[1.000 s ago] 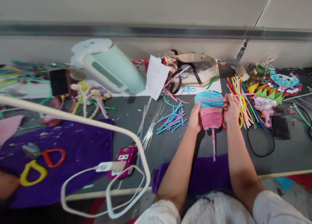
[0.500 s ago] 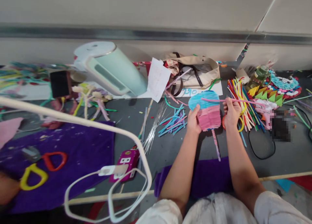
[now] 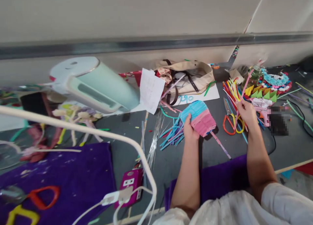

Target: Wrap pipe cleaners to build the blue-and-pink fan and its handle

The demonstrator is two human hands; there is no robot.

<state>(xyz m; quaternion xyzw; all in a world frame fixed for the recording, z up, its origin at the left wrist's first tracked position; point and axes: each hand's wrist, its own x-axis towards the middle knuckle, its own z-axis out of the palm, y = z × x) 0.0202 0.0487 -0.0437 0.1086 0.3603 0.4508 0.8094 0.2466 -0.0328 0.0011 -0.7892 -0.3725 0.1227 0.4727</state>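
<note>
My left hand (image 3: 191, 129) grips the side of a flat cupcake-like shape (image 3: 203, 121), blue on top and pink below, with a thin pink-lilac strip (image 3: 221, 144) trailing from its lower end. In my right hand (image 3: 246, 112) is a pink pipe cleaner (image 3: 247, 84), pinched so that it sticks up and also hangs down. Right beside that hand lie scissors with red and yellow handles (image 3: 229, 125), blades pointing away. Behind it is a bundle of multicoloured pipe cleaners (image 3: 232, 88). Short blue and purple pieces (image 3: 171, 135) lie left of my left hand.
A pale green lamp-like appliance (image 3: 105, 84) leans at the back left, near a paper sheet (image 3: 152, 91) and a beige bag (image 3: 205, 71). A white tube (image 3: 107, 133) arches across the left foreground above a purple power strip (image 3: 130, 186). Another pair of scissors (image 3: 42, 197) lies on purple cloth (image 3: 80, 172).
My right hand has moved right, away from the cupcake shape, and the pink pipe cleaner has swung from lying across it to upright. The shape has tilted, and the camera view has shifted.
</note>
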